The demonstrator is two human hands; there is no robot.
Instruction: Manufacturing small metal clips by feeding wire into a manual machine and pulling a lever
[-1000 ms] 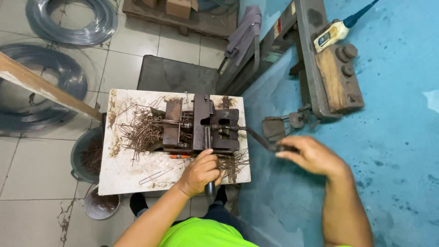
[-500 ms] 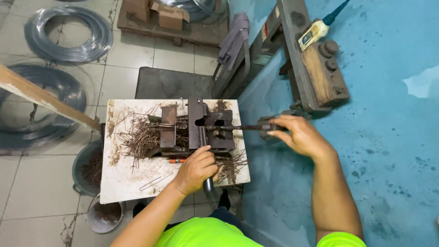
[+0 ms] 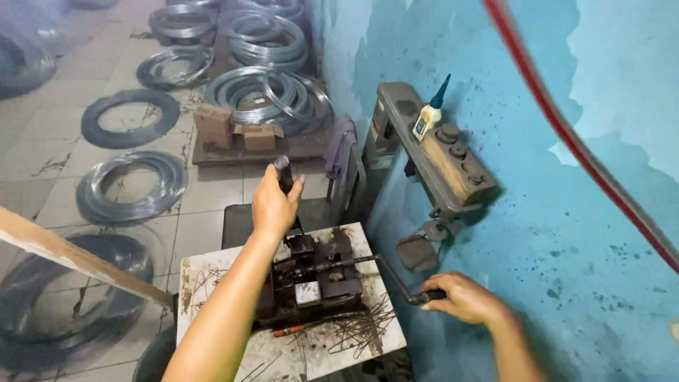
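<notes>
Gripping the raised lever [image 3: 284, 174], the left hand [image 3: 274, 204] is closed; the right hand [image 3: 463, 298] apparently clasps the crank handle [image 3: 417, 296].

Views: one only, the head camera, so no second view shares any part of the scene.
Position: above and just behind the small white tabletop [image 3: 212, 283], at the person's head height.
Direction: tilted down and forward, across the tabletop toward the tiled floor [image 3: 64, 134] beyond it; the blue wall [image 3: 566, 212] runs up the right side of the tabletop.
Nearness: close to the tabletop, whose near edge is cut off at the bottom; both forearms enter from the bottom edge.
Reach: the wire coils [image 3: 269, 92] lie well beyond the tabletop, near the top of the frame.
Landmark: the dark metal machine [image 3: 311, 283] on the tabletop sits low and centre.
</notes>
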